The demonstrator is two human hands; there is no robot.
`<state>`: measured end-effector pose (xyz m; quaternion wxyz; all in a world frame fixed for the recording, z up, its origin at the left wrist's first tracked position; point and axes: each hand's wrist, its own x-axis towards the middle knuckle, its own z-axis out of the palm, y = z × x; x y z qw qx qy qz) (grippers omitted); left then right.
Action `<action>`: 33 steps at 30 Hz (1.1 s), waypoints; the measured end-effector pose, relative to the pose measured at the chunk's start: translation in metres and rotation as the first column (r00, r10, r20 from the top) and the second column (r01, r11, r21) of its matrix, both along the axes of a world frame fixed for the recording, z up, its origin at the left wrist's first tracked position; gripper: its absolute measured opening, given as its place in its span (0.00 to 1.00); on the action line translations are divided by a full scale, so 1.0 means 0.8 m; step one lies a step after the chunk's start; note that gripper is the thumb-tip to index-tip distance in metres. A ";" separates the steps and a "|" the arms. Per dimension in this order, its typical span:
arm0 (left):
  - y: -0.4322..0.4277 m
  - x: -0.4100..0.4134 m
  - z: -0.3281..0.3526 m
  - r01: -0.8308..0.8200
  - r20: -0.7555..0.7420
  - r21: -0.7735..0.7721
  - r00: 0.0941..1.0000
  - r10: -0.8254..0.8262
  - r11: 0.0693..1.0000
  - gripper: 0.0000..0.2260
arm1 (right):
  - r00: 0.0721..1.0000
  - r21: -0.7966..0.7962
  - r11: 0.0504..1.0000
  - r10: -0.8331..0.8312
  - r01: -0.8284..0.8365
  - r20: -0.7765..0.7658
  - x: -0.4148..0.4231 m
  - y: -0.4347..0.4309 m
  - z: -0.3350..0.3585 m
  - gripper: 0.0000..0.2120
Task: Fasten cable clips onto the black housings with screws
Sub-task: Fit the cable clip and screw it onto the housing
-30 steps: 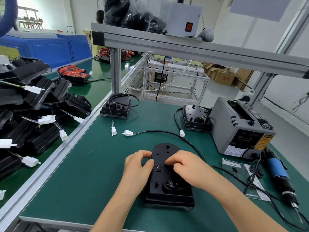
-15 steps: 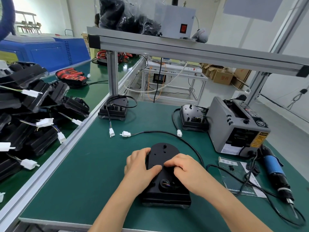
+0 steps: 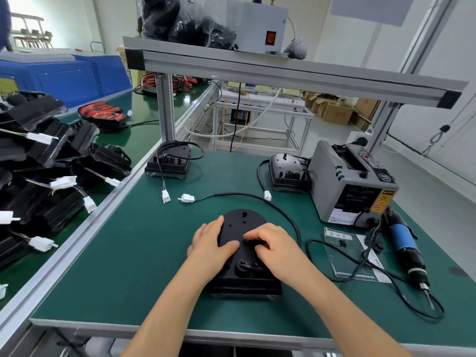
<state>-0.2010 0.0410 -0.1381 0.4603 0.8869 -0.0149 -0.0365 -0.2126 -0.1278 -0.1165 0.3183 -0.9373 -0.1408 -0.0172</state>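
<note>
Farthest left, on the neighbouring bench, a heap of black housings [image 3: 51,176] lies in disorder, with white connectors [image 3: 63,182] on thin wires poking out of it. Behind the heap sits a red-and-black part [image 3: 103,115]. An aluminium post [image 3: 164,106] stands at the far left corner of the green mat [image 3: 116,266]. At its foot rests a finished-looking housing [image 3: 168,162] with its lead looped on top and a white plug [image 3: 166,196] hanging onto the mat.

Near the mat's middle lies the black housing [image 3: 242,222] being worked on, flat side up, rounded end pointing away from the person. The left hand [image 3: 211,246] grips its left edge, fingers curved over the side and thumb laid across the top face. The right hand [image 3: 279,249] rests on the housing's right half with fingers curled. Its index fingertip and thumb pinch a small dark piece [image 3: 253,242] on the top face; whether that is a cable clip I cannot tell. A black cable [image 3: 257,195] arcs round the far end of the housing, from a white connector plug [image 3: 186,197] over to the right hand's side.

Further right, a third housing [image 3: 286,173] stands just beside a grey tape dispenser [image 3: 353,184]. In front of the dispenser lies a clear bag [image 3: 343,249] with small black parts on it, crossed by a power cord [image 3: 360,264]. An electric screwdriver [image 3: 405,247] with a blue body lies at the right edge, bit pointing toward the person.
</note>
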 end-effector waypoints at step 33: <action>0.032 0.043 0.039 0.061 -0.309 0.197 0.951 0.002 0.978 0.09 | 0.997 0.075 0.994 -0.077 0.079 -0.027 -0.061 -0.036 -0.022 0.20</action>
